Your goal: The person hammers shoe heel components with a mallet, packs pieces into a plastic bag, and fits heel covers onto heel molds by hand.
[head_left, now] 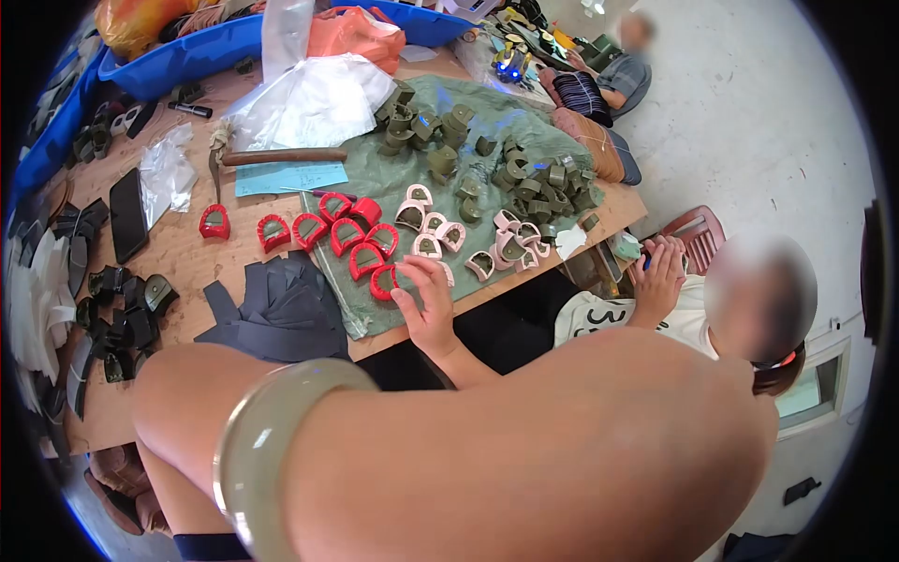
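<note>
My left arm, with a pale bangle [286, 450] on the forearm, crosses the foreground very close to the camera. Its elbow is bent at lower left, and the hand itself cannot be seen. Beyond it, my right hand [430, 304] reaches over the table edge. Thumb and fingertips close around the right edge of a red D-shaped piece [376, 284]. More red D-shaped pieces [347, 234] lie in a cluster just past it, some showing dark green insides. Pale pink pieces of like shape [426, 245] are grouped to the right of them, on a green plastic sheet [365, 314].
Dark green curved pieces [548, 192] are heaped on the sheet. Grey strips [281, 304] lie left of my right hand. A wooden-handled tool [286, 156], a phone [128, 215] and blue trays [187, 66] are farther back. A co-worker's hand [660, 281] is raised at right.
</note>
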`<control>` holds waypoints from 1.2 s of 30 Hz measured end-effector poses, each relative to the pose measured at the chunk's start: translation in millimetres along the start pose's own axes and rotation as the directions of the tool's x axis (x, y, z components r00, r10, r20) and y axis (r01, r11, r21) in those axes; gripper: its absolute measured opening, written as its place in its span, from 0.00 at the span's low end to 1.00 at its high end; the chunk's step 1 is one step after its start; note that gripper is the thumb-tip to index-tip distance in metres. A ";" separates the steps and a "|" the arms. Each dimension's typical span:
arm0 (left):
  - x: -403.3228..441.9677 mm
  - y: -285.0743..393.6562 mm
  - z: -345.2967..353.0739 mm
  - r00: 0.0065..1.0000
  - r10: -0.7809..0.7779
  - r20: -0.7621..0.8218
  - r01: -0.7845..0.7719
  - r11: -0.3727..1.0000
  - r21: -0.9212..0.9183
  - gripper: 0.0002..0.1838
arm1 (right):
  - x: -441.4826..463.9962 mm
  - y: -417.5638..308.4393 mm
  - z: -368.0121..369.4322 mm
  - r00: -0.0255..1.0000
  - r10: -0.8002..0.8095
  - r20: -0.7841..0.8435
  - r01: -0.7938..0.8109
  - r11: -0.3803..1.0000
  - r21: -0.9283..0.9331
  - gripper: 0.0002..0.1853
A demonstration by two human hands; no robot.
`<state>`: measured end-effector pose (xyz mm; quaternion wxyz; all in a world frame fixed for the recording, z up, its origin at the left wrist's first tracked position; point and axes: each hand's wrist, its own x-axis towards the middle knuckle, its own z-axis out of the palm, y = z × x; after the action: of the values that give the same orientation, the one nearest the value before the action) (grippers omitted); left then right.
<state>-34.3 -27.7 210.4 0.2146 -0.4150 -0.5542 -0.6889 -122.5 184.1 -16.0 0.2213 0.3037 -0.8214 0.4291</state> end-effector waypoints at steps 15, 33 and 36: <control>-31.8 5.0 -11.9 0.985 0.170 -0.006 -0.158 0.931 0.329 0.09 | -1.1 2.3 4.6 0.997 -0.044 -0.069 0.044 0.999 -0.004 0.17; -62.5 -4.5 -8.1 0.799 0.473 -0.371 -0.180 0.777 0.603 0.13 | 1.7 -2.7 -1.7 0.999 -0.039 -0.036 0.037 0.998 -0.046 0.18; -60.6 -2.5 -14.7 0.746 0.624 -0.231 -0.435 0.720 0.541 0.14 | 2.3 -2.0 -2.5 0.999 -0.036 -0.014 0.036 0.997 -0.061 0.17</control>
<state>-7.0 -50.7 159.3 0.6051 -0.3479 -0.4971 -0.5154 -122.5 184.6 -12.1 0.2444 0.3083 -0.8268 0.4021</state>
